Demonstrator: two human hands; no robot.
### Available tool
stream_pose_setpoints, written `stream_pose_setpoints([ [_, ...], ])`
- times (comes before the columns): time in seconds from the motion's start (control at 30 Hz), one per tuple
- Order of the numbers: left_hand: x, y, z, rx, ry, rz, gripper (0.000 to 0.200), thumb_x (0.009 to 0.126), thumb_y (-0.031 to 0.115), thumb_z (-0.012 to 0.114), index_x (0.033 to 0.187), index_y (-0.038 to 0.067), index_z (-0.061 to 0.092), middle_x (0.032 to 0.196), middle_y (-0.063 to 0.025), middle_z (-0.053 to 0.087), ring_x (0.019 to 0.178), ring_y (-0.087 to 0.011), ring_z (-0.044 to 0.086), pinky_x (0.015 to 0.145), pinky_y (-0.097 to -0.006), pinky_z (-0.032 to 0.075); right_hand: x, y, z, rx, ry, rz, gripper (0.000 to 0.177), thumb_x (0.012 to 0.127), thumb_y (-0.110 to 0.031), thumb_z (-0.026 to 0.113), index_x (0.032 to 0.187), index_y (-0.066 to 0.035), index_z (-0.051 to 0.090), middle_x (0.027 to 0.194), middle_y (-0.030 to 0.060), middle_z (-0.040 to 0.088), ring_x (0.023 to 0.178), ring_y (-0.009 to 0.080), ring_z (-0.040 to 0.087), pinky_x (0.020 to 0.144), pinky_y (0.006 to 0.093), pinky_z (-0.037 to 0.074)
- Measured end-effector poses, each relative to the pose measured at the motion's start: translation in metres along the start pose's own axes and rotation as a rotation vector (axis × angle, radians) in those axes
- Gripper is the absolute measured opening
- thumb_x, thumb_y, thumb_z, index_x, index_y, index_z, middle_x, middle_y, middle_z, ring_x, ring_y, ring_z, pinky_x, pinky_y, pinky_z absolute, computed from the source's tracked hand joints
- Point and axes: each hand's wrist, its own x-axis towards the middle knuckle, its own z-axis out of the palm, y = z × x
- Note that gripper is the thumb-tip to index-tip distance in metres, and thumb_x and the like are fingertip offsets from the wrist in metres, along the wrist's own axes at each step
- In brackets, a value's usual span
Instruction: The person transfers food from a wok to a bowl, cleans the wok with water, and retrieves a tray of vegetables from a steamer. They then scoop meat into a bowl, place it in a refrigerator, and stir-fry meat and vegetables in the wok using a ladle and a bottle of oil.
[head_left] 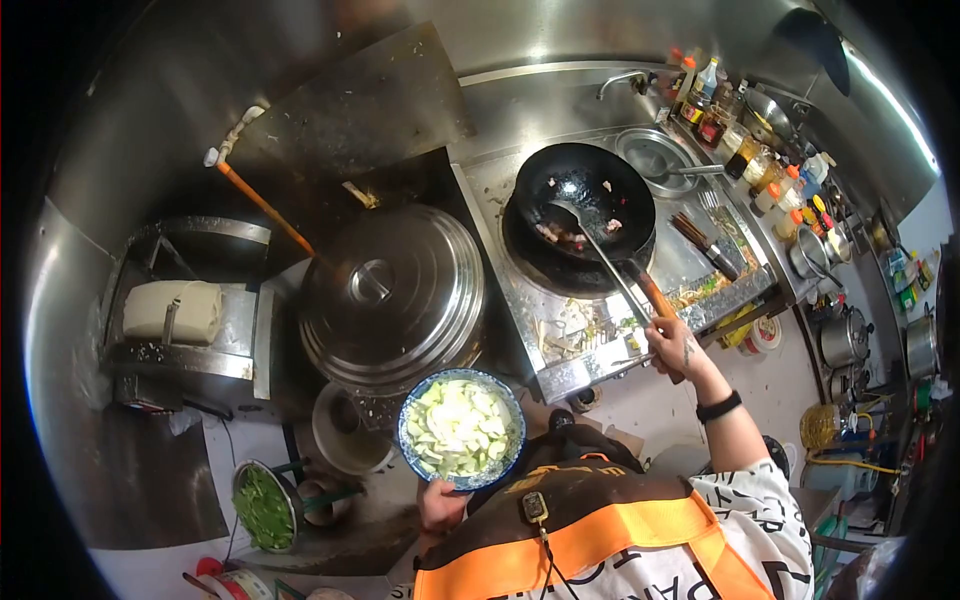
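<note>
My left hand (pixel 442 506) grips the near rim of a blue-and-white bowl (pixel 403 440), holding it in front of my body, left of the stove. Pale green vegetable slices (pixel 460 425) fill the bowl. With my right hand (pixel 672 345) I am closed around the wooden handle (pixel 655 297) of a black wok (pixel 630 185). A metal ladle's shaft (pixel 608 262) also runs into this hand, its head resting inside the wok. The wok is tilted on the burner, and a few small pieces of what looks like meat (pixel 560 236) lie in it.
A large lidded steel pot (pixel 420 260) stands left of the stove. Sauce bottles (pixel 712 125) and jars line the right side. A round strainer-like pan (pixel 655 155) sits behind the wok. Food scraps (pixel 700 290) litter the stove front. Green vegetables (pixel 262 508) fill a basin lower left.
</note>
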Motion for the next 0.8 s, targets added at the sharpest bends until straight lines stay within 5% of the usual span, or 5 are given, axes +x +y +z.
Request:
stream_pose_setpoints([
  [0.33, 0.002, 0.004, -0.014, -0.069, -0.021, 0.056, 0.066, 0.065, 0.004, 0.041, 0.13, 0.002, 0.032, 0.128, -0.0142, 0.04, 0.12, -0.0314, 0.037, 0.1, -0.048, 0.031, 0.0, 0.013, 0.032, -0.202, 0.125, -0.208, 0.025, 0.084, -0.02, 0.049, 0.083, 0.005, 0.054, 0.055, 0.0149, 0.052, 0.043, 0.0227, 0.055, 0.046, 0.0364, 0.044],
  [0.43, -0.002, 0.007, 0.008, -0.034, 0.008, 0.139, 0.065, 0.065, 0.004, 0.042, 0.129, 0.002, 0.034, 0.127, -0.0124, 0.042, 0.119, -0.0299, 0.039, 0.098, -0.0459, 0.033, -0.028, 0.019, 0.029, -0.021, -0.001, -0.005, 0.025, 0.086, -0.02, 0.046, 0.08, 0.002, 0.054, 0.049, 0.0082, 0.05, 0.039, 0.0162, 0.052, 0.039, 0.0306, 0.041],
  [0.63, 0.005, 0.016, 0.005, 0.013, -0.014, 0.09, 0.062, 0.064, 0.006, 0.044, 0.126, 0.003, 0.038, 0.123, -0.011, 0.047, 0.112, -0.0281, 0.045, 0.091, -0.0426, 0.038, 0.001, 0.017, 0.028, 0.389, 0.265, 0.068, 0.017, 0.087, -0.016, 0.048, 0.081, 0.0, 0.051, 0.054, 0.0025, 0.046, 0.036, 0.0122, 0.043, 0.03, 0.0255, 0.032],
  [0.7, 0.003, 0.018, 0.018, 0.026, -0.017, 0.11, 0.062, 0.064, 0.007, 0.044, 0.126, 0.003, 0.039, 0.121, -0.0106, 0.048, 0.111, -0.0275, 0.046, 0.088, -0.0422, 0.04, 0.02, 0.038, 0.042, 0.113, 0.384, -0.021, 0.022, 0.086, -0.019, 0.048, 0.074, -0.001, 0.051, 0.056, 0.004, 0.048, 0.038, 0.0116, 0.045, 0.032, 0.0249, 0.035],
  [0.8, 0.009, 0.021, 0.002, 0.03, 0.035, 0.034, 0.065, 0.063, 0.006, 0.044, 0.127, 0.003, 0.037, 0.122, -0.0106, 0.048, 0.112, -0.0285, 0.045, 0.089, -0.0443, 0.04, 0.0, -0.008, 0.026, 0.378, 0.042, 0.115, 0.025, 0.086, -0.02, 0.048, 0.076, 0.002, 0.053, 0.058, 0.0048, 0.05, 0.041, 0.0116, 0.048, 0.037, 0.0272, 0.039],
])
